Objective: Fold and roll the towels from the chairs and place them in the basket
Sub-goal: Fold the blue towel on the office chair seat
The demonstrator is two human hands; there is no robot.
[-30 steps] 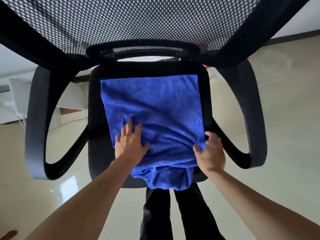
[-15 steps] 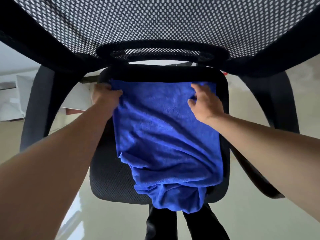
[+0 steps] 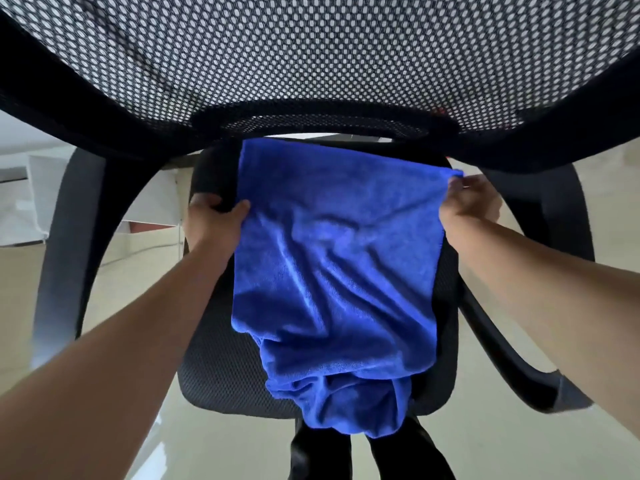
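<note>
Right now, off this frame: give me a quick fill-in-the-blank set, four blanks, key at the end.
The towel is ____ in colour.
It lies on the ____ of the chair.
The right hand pinches its far right ____.
The left hand grips its ____ edge.
Missing: blue; seat; corner; left.

Bare forearms (image 3: 131, 334); probably black trousers (image 3: 318, 455) below.

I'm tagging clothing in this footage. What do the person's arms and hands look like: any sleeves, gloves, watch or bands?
Both are bare. The left arm and right arm show no sleeve up to the picture's edge. The left hand and right hand wear no gloves, and neither wrist carries a watch or band. No markings show.
</note>
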